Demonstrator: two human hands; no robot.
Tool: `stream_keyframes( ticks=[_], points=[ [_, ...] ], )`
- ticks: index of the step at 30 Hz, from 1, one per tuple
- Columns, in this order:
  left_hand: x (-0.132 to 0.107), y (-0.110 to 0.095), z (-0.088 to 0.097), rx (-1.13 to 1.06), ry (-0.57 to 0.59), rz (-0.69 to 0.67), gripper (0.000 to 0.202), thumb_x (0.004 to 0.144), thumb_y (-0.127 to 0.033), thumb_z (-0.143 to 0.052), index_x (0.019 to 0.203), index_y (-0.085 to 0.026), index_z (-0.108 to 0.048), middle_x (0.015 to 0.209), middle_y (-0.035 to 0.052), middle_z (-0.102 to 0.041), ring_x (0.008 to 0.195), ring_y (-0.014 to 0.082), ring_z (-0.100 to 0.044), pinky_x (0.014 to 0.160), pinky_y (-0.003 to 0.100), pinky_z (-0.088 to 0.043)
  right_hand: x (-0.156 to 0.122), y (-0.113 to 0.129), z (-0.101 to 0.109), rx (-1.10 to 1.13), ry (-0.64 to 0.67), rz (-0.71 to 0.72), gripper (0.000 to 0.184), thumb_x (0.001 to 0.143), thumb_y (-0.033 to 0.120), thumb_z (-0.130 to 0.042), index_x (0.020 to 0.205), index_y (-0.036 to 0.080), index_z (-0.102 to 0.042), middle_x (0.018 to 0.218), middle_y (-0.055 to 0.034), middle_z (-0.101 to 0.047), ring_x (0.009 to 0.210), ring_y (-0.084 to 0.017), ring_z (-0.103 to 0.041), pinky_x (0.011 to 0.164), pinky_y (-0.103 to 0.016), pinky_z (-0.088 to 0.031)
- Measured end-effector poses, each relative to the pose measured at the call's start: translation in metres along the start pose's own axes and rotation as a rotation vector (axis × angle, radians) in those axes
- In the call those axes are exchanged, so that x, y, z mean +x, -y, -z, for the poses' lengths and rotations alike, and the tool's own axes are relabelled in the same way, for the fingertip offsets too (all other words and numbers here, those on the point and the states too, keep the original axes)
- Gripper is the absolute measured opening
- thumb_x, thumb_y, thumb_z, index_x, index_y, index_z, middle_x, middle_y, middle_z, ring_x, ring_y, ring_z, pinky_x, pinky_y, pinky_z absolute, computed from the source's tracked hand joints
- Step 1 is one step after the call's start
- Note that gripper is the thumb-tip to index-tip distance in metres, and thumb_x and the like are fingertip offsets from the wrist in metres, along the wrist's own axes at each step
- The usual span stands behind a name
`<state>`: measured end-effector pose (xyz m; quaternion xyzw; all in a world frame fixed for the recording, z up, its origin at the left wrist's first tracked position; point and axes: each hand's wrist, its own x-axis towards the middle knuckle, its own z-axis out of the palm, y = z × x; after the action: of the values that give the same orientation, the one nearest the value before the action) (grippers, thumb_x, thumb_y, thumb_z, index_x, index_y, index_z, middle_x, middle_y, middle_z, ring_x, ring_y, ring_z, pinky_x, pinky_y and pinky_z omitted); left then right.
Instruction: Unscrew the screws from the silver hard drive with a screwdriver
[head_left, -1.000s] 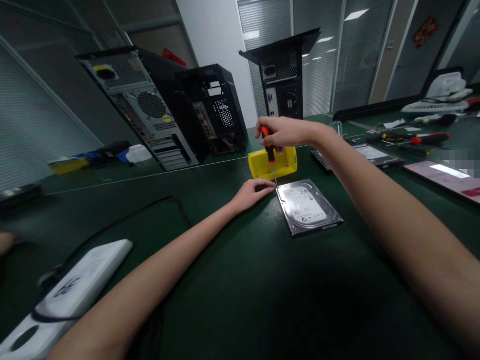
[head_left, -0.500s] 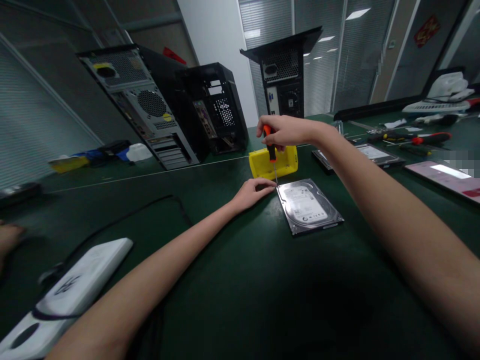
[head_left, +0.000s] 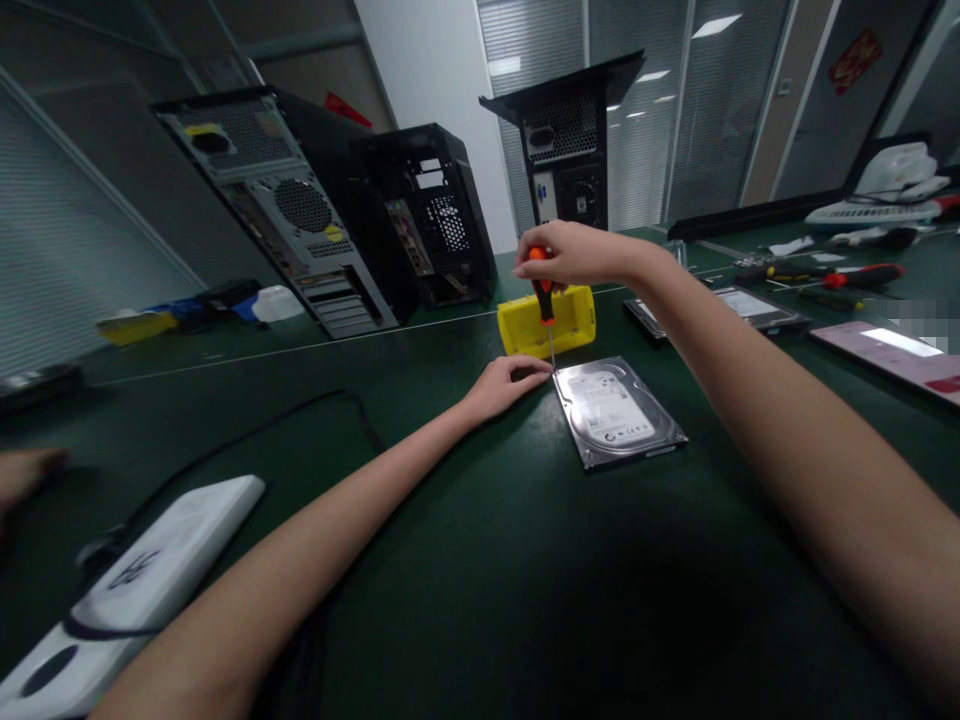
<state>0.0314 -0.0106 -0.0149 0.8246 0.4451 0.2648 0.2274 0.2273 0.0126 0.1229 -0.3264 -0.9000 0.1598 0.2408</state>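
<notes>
A silver hard drive lies flat on the dark green table, its white label facing up. From above, my right hand grips the orange and black handle of a screwdriver. The shaft points down, nearly upright, and its tip meets the drive's far left corner. At that same corner my left hand is low on the table, thumb and forefinger closed together against the drive's edge. What the fingertips cover there is too small to make out. Just behind the drive stands a yellow plastic tray on its side.
Several computer cases stand along the back. More hard drives and several hand tools lie at the right, near a pink flat device. A white power strip with a black cable is at the left, where another person's hand shows.
My right hand has shifted slightly on the screwdriver handle, showing more of its orange top. The other person's hand at the left edge has come further into view. The drive has stayed put.
</notes>
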Motion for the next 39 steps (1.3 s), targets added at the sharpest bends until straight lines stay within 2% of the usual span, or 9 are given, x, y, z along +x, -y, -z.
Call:
stream_keyframes(
  ticks=[5, 9, 12, 15, 19, 24, 26, 31, 39],
  points=[
    [0.0003, 0.0011, -0.0006, 0.003, -0.005, 0.004, 0.028, 0.085, -0.033, -0.054, 0.104, -0.017, -0.067, 0.109, 0.0062, -0.066, 0.102, 0.0192, -0.060, 0.095, 0.036, -0.043, 0.0006, -0.0022, -0.0007, 0.042, -0.008, -0.016, 0.036, 0.080, 0.022, -0.048, 0.115, 0.013, -0.050, 0.104, -0.0108, -0.058, 0.078, -0.013, -0.054, 0.063, -0.025, -0.046],
    [0.0004, 0.0009, -0.0013, 0.000, -0.007, -0.002, 0.028, 0.085, -0.034, -0.053, 0.103, -0.017, -0.067, 0.108, 0.0059, -0.067, 0.101, 0.0191, -0.060, 0.095, 0.035, -0.043, -0.0002, 0.0016, -0.0063, 0.068, 0.020, -0.046, 0.032, 0.086, 0.034, -0.042, 0.109, 0.013, -0.051, 0.096, -0.0108, -0.058, 0.073, -0.014, -0.054, 0.058, -0.026, -0.045],
    [0.0003, -0.0005, -0.0010, 0.000, -0.004, 0.006, 0.028, 0.085, -0.033, -0.053, 0.104, -0.017, -0.067, 0.109, 0.0061, -0.067, 0.102, 0.0193, -0.059, 0.096, 0.035, -0.043, 0.0012, -0.0006, -0.0086, -0.076, -0.041, -0.014, 0.036, 0.083, 0.044, -0.048, 0.100, 0.013, -0.055, 0.089, -0.0095, -0.058, 0.074, -0.015, -0.053, 0.060, -0.026, -0.043],
    [0.0003, -0.0018, 0.0000, 0.001, 0.001, 0.009, 0.029, 0.085, -0.034, -0.053, 0.104, -0.017, -0.067, 0.109, 0.0065, -0.067, 0.102, 0.0197, -0.059, 0.095, 0.036, -0.043, 0.0018, -0.0042, -0.0076, -0.177, -0.068, 0.022, 0.031, 0.080, 0.036, -0.054, 0.101, 0.013, -0.055, 0.092, -0.0094, -0.057, 0.076, -0.014, -0.052, 0.063, -0.026, -0.042],
    [0.0002, -0.0018, 0.0005, 0.000, 0.004, 0.013, 0.030, 0.085, -0.035, -0.053, 0.104, -0.018, -0.067, 0.109, 0.0065, -0.066, 0.102, 0.0200, -0.059, 0.094, 0.036, -0.044, -0.0009, -0.0025, -0.0055, -0.088, 0.012, -0.025, 0.040, 0.082, 0.025, -0.049, 0.120, 0.013, -0.045, 0.096, -0.0088, -0.057, 0.065, -0.010, -0.052, 0.058, -0.025, -0.042],
    [0.0001, -0.0013, -0.0005, -0.006, -0.001, 0.002, 0.029, 0.085, -0.034, -0.053, 0.104, -0.017, -0.067, 0.109, 0.0067, -0.066, 0.102, 0.0200, -0.059, 0.095, 0.036, -0.043, 0.0007, 0.0008, -0.0081, -0.066, 0.010, 0.046, 0.032, 0.081, 0.034, -0.052, 0.106, 0.014, -0.053, 0.094, -0.0073, -0.058, 0.063, -0.009, -0.051, 0.057, -0.024, -0.042],
    [0.0002, -0.0013, -0.0007, -0.006, -0.004, 0.009, 0.029, 0.085, -0.034, -0.053, 0.104, -0.017, -0.067, 0.109, 0.0066, -0.066, 0.102, 0.0201, -0.059, 0.095, 0.037, -0.043, 0.0027, -0.0006, -0.0089, -0.086, -0.022, 0.076, 0.029, 0.080, 0.031, -0.053, 0.103, 0.014, -0.054, 0.093, -0.0072, -0.058, 0.068, -0.010, -0.051, 0.059, -0.024, -0.042],
    [0.0002, -0.0004, -0.0004, -0.001, -0.003, 0.011, 0.028, 0.085, -0.033, -0.053, 0.104, -0.018, -0.067, 0.108, 0.0064, -0.067, 0.100, 0.0197, -0.060, 0.093, 0.037, -0.044, 0.0023, -0.0030, -0.0073, -0.125, -0.050, 0.066, 0.036, 0.079, 0.020, -0.049, 0.114, 0.012, -0.051, 0.094, -0.0075, -0.058, 0.075, -0.012, -0.051, 0.066, -0.025, -0.042],
    [0.0007, 0.0025, -0.0017, 0.000, -0.005, 0.010, 0.028, 0.085, -0.034, -0.054, 0.103, -0.018, -0.067, 0.108, 0.0061, -0.067, 0.101, 0.0192, -0.060, 0.093, 0.035, -0.044, -0.0047, 0.0042, -0.0055, -0.135, -0.103, 0.040, 0.038, 0.080, 0.019, -0.047, 0.117, 0.011, -0.050, 0.096, -0.0088, -0.057, 0.076, -0.013, -0.050, 0.072, -0.028, -0.042]
  ],
)
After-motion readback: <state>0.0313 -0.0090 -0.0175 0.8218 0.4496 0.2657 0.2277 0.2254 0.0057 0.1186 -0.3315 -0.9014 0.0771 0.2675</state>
